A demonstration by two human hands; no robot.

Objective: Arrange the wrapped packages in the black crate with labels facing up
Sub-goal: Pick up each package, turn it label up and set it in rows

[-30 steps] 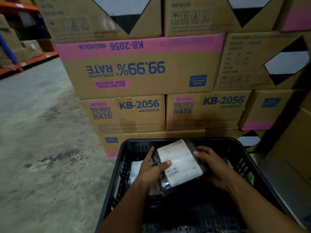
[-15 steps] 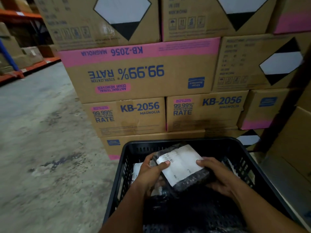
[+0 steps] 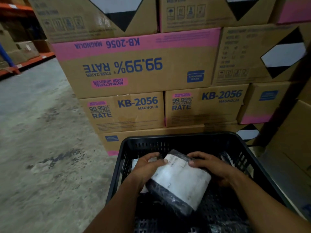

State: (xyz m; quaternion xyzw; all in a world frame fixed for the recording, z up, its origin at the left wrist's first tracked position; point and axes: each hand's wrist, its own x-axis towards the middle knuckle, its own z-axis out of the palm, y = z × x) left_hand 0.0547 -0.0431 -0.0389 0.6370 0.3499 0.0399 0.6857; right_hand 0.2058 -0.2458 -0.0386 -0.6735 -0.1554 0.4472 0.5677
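A black plastic crate (image 3: 176, 138) with slotted walls stands on the floor in front of me. Inside it I hold a wrapped package (image 3: 180, 184) in black film, its white label facing up. My left hand (image 3: 148, 169) grips the package's left far edge and my right hand (image 3: 213, 167) grips its right far corner. Another package (image 3: 135, 163) with a white label lies at the crate's left wall, mostly hidden under my left hand. A pale edge of a further package (image 3: 229, 159) shows by the right wall.
Stacked cardboard boxes (image 3: 134, 71) marked KB-2056 rise right behind the crate. More boxes (image 3: 292, 132) stand close on the right. Bare concrete floor (image 3: 42, 132) stretches to the left, with orange racking (image 3: 25, 63) at the far left.
Both hands have lowered the package deeper into the crate and turned it so the label lies flatter and nearer me. The camera has moved closer to the crate.
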